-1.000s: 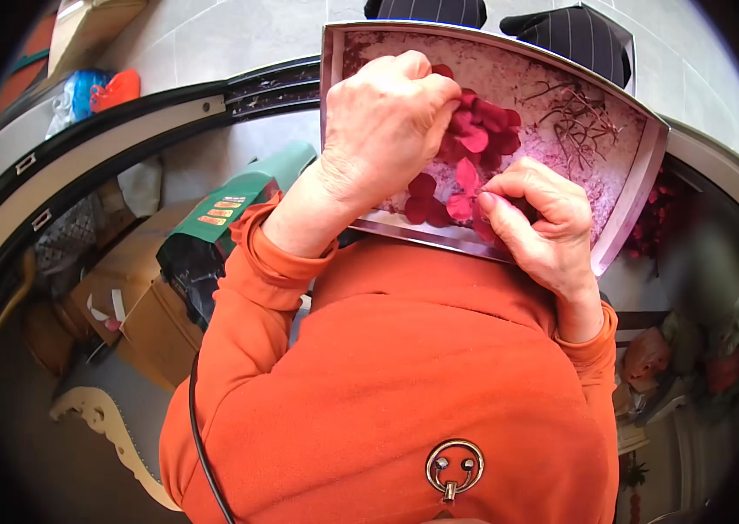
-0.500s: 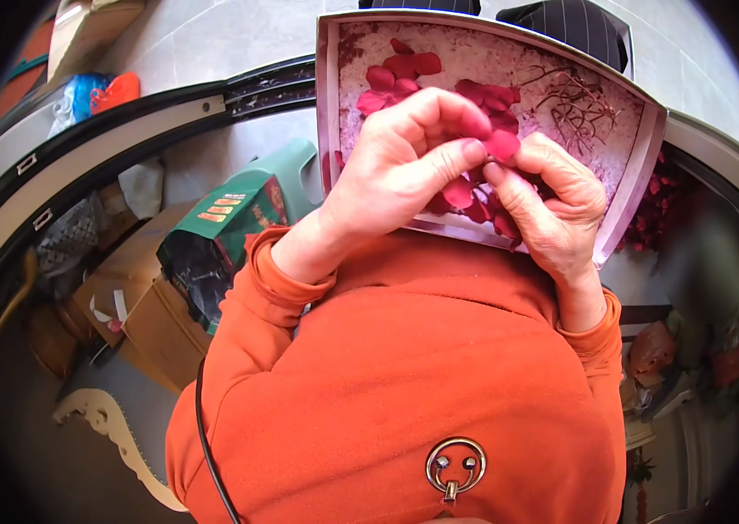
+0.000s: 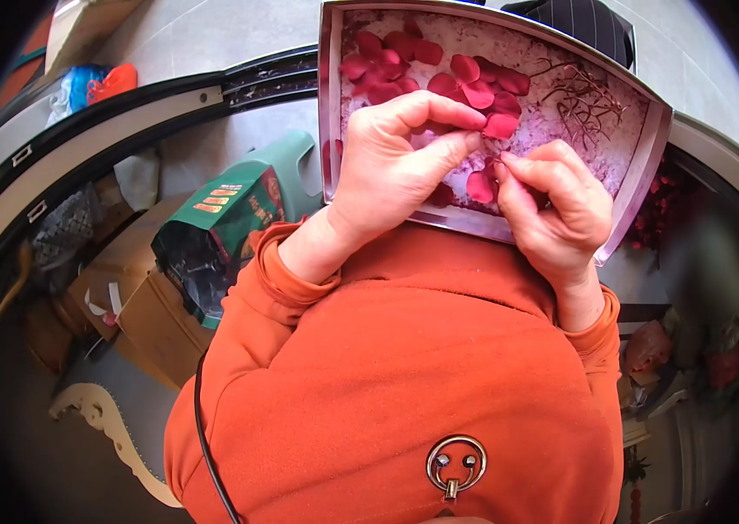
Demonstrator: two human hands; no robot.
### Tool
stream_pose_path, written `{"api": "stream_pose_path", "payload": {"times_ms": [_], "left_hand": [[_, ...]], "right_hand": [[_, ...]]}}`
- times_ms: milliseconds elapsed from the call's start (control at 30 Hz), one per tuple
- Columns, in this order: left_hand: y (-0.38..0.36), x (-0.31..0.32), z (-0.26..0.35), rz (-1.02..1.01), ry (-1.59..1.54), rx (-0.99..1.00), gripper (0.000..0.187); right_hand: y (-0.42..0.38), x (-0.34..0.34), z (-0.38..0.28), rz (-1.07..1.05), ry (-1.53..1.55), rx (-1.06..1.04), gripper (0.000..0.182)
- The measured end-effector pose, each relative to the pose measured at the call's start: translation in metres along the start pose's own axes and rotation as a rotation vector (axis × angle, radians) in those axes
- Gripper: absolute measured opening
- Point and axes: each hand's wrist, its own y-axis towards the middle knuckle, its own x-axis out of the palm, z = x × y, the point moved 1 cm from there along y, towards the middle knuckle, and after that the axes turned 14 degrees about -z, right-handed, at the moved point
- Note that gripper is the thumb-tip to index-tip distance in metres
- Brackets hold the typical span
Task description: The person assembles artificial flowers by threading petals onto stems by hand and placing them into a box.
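Note:
A shallow box (image 3: pixel 662 131) with a pale, speckled inside lies before me. My left hand (image 3: pixel 395 162) is over its middle, thumb and index finger closed at the edge of a red fabric-like petal (image 3: pixel 500 127). Close beside it, my right hand (image 3: pixel 561 205) pinches a small red artificial flower (image 3: pixel 481 185) at the fingertips; its petals hang to the left and below. The flower's centre is mostly hidden by the fingers. Loose red petals (image 3: pixel 378 70) lie at the box's upper left, more just behind my left fingertips. Thin dark-red stems (image 3: pixel 587 105) are heaped at the right.
To my left are a green plastic stool (image 3: pixel 273 166), a dark green bag (image 3: pixel 221 214) and cardboard boxes (image 3: pixel 155 306). A black door track (image 3: pixel 273 83) crosses the floor. More red flowers (image 3: pixel 653 210) are right of the box.
My hands have drawn apart, the left moving slightly left, the right slightly right and down. The petal between them has parted from the right fingertips. Fewer petals hang from the flower.

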Motion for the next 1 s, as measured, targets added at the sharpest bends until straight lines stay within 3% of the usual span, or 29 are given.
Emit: {"api": "stream_pose_path", "payload": {"times_ms": [67,100,167,400,1000], "left_hand": [[-0.001,0.002,0.004,0.053,0.337,0.085,0.016],[-0.001,0.002,0.003,0.051,0.335,0.084,0.016],[0.0,0.005,0.002,0.063,0.594,0.27,0.018],[-0.002,0.011,0.0,0.064,0.443,0.196,0.022],[-0.002,0.013,0.0,0.09,0.57,0.243,0.024]], "right_hand": [[0.0,0.002,0.0,0.015,-0.104,-0.059,0.017],[-0.001,0.002,-0.001,0.031,-0.208,-0.117,0.018],[0.002,0.004,0.001,0.062,-0.227,-0.107,0.019],[0.002,0.005,0.004,0.048,-0.239,-0.108,0.019],[0.002,0.006,0.006,0.036,-0.258,-0.119,0.018]]}}
